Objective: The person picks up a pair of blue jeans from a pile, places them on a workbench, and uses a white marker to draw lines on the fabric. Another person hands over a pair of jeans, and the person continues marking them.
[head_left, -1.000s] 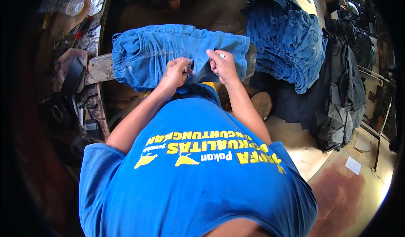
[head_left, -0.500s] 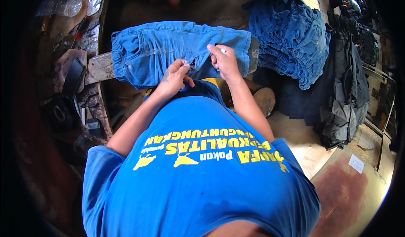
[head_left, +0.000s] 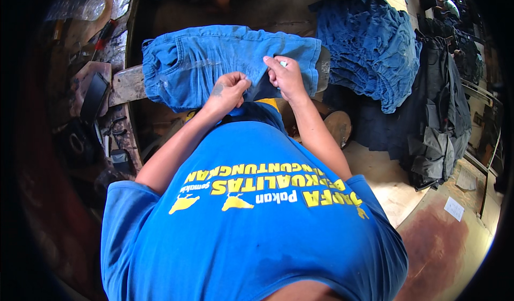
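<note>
A pair of blue denim shorts (head_left: pixel 209 54) is pulled lengthwise over a narrow board (head_left: pixel 128 85), waistband to the left and leg hem to the right. My left hand (head_left: pixel 229 92) is closed in a pinch at the near side of the denim; what its fingertips hold is too small to make out. To its right, my right hand (head_left: pixel 286 77) is curled closed against the leg, with a small pale green piece showing between thumb and fingers. Creases run across the denim around both hands. Whether the right hand also grips cloth is hidden.
A tall stack of blue denim garments (head_left: pixel 367 44) stands at the far right, with dark garments (head_left: pixel 439 113) hanging beside it. On the left, a worn bench holds a clear plastic bottle (head_left: pixel 80 6), a red-handled tool (head_left: pixel 104 35) and a black flat object (head_left: pixel 95 97).
My left hand has shifted slightly right, closer to my right hand, its fingers more curled. A dark, shiny spot beside its fingertips no longer shows. My right hand stays nearly still.
</note>
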### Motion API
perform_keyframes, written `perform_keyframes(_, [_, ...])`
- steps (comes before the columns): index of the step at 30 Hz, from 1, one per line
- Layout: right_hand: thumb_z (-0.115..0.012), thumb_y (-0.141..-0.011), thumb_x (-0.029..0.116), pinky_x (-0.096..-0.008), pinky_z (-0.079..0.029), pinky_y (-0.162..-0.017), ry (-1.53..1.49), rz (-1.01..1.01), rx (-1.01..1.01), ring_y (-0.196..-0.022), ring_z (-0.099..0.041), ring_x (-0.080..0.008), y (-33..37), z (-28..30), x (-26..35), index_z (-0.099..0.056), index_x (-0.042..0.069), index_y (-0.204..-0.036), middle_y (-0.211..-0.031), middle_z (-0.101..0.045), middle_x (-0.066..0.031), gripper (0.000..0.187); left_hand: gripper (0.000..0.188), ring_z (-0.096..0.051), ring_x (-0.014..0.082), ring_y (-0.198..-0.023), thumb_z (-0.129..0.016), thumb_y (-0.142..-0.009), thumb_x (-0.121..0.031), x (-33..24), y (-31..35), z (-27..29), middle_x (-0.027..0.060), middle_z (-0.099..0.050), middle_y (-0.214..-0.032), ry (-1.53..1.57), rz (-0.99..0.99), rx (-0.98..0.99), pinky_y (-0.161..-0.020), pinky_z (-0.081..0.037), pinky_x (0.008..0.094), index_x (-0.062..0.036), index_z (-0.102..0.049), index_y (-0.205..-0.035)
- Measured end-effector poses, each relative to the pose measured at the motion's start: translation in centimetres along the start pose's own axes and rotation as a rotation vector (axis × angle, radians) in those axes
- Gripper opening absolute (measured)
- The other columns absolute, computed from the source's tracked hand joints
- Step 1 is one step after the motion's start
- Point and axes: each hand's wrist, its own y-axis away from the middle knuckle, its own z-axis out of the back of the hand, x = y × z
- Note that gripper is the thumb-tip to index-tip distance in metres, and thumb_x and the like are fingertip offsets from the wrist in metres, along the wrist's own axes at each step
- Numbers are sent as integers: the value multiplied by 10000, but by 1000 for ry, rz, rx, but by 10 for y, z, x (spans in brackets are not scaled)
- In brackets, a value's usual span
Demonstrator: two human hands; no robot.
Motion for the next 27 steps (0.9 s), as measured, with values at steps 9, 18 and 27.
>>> perform_keyframes(9, [-783, -1035, 280, -233, -333, -462, -16, 14, -10, -501, -466, -50, 0, 0, -1, -633, 91, -741, -635, -574, 15, 381, 207, -509, 81, -455, -546, -1131, -275, -5, 1, -1, -31, -523, -669, 29, 60, -55, -435, -347, 255, -82, -601, -1081])
perform_keyframes(18, [-780, -1032, 262, -243, -342, -470, -34, 19, -13, -506, -471, -56, -1, 0, -1, -640, 78, -735, -632, -578, 11, 376, 266, -485, 89, -525, -602, -1107, -285, -5, 4, -8, -9, -592, -727, 83, 56, -192, -471, -357, 291, -32, -667, -1057])
perform_keyframes(27, [-777, -1036, 263, -243, -340, -471, -28, 30, -6, -512, -467, -55, 2, 0, -1, -639, 74, -738, -636, -573, 11, 379, 286, -425, 52, -515, -596, -1128, -296, 9, -5, -15, -45, -545, -693, 55, -47, -322, -482, -322, 274, -45, -698, -1036])
